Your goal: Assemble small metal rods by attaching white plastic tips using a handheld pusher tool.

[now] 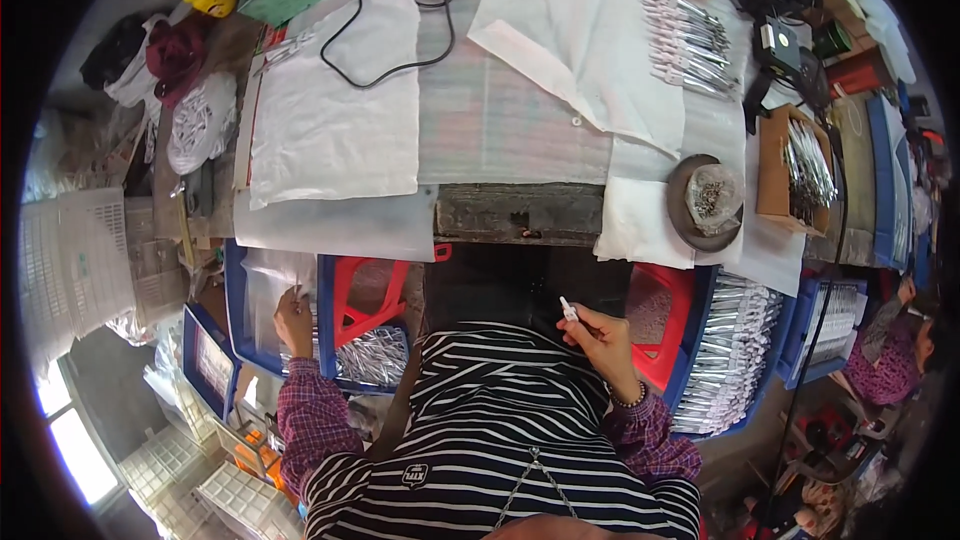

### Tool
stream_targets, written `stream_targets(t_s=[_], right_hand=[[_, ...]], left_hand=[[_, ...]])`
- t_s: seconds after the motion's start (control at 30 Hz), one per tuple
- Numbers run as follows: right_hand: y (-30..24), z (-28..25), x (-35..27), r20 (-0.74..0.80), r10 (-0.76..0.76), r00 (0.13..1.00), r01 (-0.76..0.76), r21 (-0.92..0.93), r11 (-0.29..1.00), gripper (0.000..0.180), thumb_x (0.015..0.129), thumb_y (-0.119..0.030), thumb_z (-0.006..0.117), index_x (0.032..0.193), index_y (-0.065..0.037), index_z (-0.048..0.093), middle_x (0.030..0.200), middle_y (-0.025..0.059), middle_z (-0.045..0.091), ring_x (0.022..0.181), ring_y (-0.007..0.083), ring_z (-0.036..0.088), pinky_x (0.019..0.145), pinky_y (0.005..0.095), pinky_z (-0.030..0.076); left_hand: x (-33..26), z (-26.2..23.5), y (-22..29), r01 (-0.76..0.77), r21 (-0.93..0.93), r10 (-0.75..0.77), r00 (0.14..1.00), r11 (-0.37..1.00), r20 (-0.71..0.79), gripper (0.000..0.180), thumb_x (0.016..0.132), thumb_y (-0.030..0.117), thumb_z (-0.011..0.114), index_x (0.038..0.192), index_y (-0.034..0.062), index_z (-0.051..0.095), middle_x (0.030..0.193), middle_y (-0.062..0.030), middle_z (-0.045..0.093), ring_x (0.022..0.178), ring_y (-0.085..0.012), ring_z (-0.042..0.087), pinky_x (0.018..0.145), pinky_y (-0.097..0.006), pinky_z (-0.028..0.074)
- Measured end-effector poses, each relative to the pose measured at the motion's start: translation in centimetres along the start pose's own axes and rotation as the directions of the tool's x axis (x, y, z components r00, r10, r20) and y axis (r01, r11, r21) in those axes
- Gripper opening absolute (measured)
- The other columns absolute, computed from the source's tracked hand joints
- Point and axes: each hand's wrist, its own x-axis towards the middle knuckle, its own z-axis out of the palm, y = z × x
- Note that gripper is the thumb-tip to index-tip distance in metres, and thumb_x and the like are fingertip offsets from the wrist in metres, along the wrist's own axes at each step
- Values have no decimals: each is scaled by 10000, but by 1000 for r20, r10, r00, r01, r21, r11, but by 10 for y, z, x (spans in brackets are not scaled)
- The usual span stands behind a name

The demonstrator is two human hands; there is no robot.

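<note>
My right hand [600, 335] is raised in front of my striped shirt, its fingers pinched on a small white plastic piece [568, 309]. My left hand [293, 322] reaches down to my left into a blue crate [235, 290] lined with clear plastic, fingers touching the plastic at the crate's rim. Whether that hand grips anything is not visible. Next to it another blue crate section [372, 355] holds several silvery-white parts.
The workbench [500, 120] ahead carries white cloths, a black cable [385, 20], rows of silvery parts [690, 40], a dark dish of small screws [705, 202] and a cardboard box of parts [795, 170]. Red stools [365, 290] and blue crates [735, 355] flank me. Another person [900, 355] sits at right.
</note>
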Motion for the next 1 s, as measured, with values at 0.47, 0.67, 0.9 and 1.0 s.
stream_targets(t_s=[0.47, 0.67, 0.9, 1.0], right_hand=[[-12, 2, 9, 205, -17, 979, -21, 182, 983, 392, 873, 40, 518, 1264, 27, 490, 988, 84, 644, 849, 90, 596, 767, 210, 494], [-39, 14, -9, 116, 102, 988, -125, 210, 970, 196, 874, 17, 529, 1058, 34, 595, 912, 62, 633, 827, 116, 611, 737, 245, 500], [-28, -1, -9, 363, 76, 929, -235, 420, 877, 343, 902, -27, 519, 1237, 43, 511, 982, 82, 629, 824, 102, 585, 760, 227, 485], [-27, -3, -4, 317, 140, 938, -273, 429, 861, 330, 908, -46, 527, 1228, 35, 521, 1006, 84, 625, 826, 96, 583, 762, 221, 486]], left_hand=[[-35, -31, 231, 364, -796, 78, 888, 483, 454, 245, 787, 43, 672, 1015, 0, 593, 869, -23, 628, 753, -106, 588, 708, -248, 487], [-79, 2, 344, -294, -878, 814, 557, 378, 164, 351, 609, -35, 699, 941, 32, 604, 780, -91, 560, 603, -213, 593, 504, -280, 454], [-49, 21, 343, -436, -775, 751, 656, 457, 73, 296, 640, -73, 655, 911, 37, 610, 753, -90, 570, 587, -206, 571, 509, -282, 443], [-43, 13, 329, -202, -783, 587, 773, 588, 241, 175, 696, -17, 686, 854, 8, 617, 654, -35, 499, 561, -98, 452, 494, -228, 357]])
